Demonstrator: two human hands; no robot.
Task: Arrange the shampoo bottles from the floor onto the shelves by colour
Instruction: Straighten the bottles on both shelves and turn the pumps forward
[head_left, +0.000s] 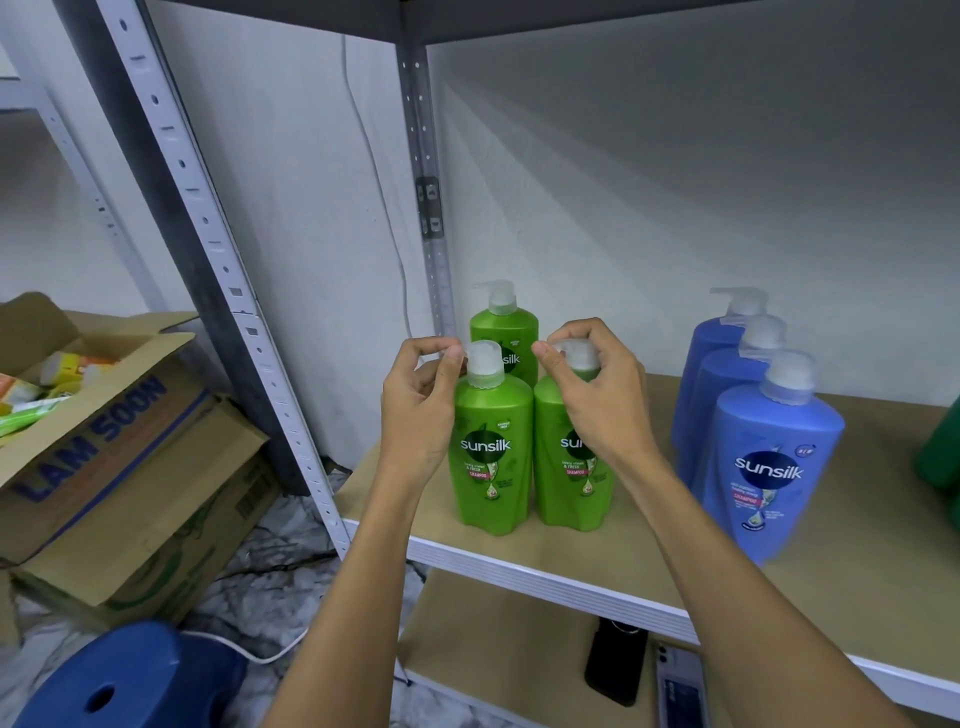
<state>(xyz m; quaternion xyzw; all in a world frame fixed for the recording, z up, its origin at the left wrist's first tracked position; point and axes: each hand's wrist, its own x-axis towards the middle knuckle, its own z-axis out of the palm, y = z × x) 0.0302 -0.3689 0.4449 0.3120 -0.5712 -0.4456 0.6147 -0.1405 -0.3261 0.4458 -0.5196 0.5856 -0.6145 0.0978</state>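
Observation:
Three green Sunsilk shampoo bottles stand upright on the tan shelf (649, 561): one at the front left (493, 457), one at the front right (569, 478), one behind them (511, 332). My left hand (418, 410) pinches the pump head of the front left green bottle. My right hand (597, 384) grips the pump head of the front right green bottle. To the right, three blue Sunsilk bottles stand in a row running front to back, the nearest one (769, 467) closest to the shelf edge.
A dark green container (943, 452) is cut off at the right edge. Open cardboard boxes (119, 467) with packets sit on the floor at the left. A blue stool (130, 680) stands bottom left. A dark object (615, 660) and a phone (680, 686) lie on the lower shelf.

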